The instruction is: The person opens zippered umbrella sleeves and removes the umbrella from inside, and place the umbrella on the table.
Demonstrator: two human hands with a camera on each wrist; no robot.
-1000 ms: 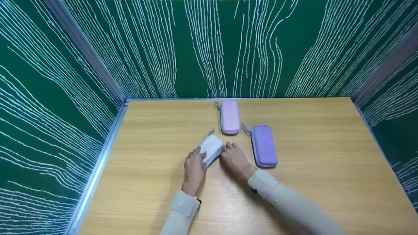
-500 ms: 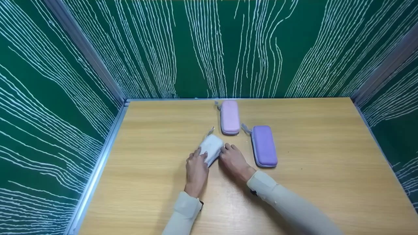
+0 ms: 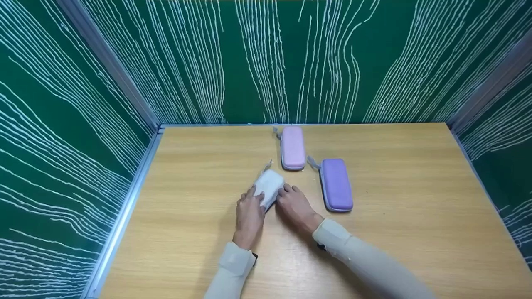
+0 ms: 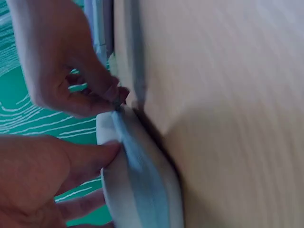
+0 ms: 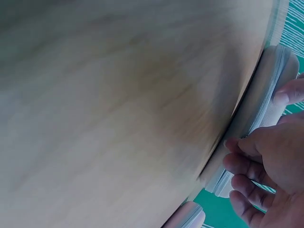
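A white zippered case (image 3: 271,182) lies at a slant on the table, its grey strap (image 3: 267,166) at the far end. My left hand (image 3: 250,214) holds its near left part, with the thumb (image 4: 97,159) on the top and the fingers along the far side. At the case's right side, my right hand (image 3: 294,204) pinches a small zipper pull (image 4: 118,103) between thumb and forefinger. The pull is mostly hidden by the fingertips. In the right wrist view, the zipper band (image 5: 268,102) runs along the case's side and looks closed there.
A pink case (image 3: 293,147) lies by the table's back edge. To the right of my right hand is a purple case (image 3: 337,185). Both have grey straps. Green walls with white lines (image 3: 253,62) stand behind and beside the wooden table (image 3: 415,207).
My right hand has slid a little toward me along the white case's right side. The left hand keeps its hold, and the case has hardly moved.
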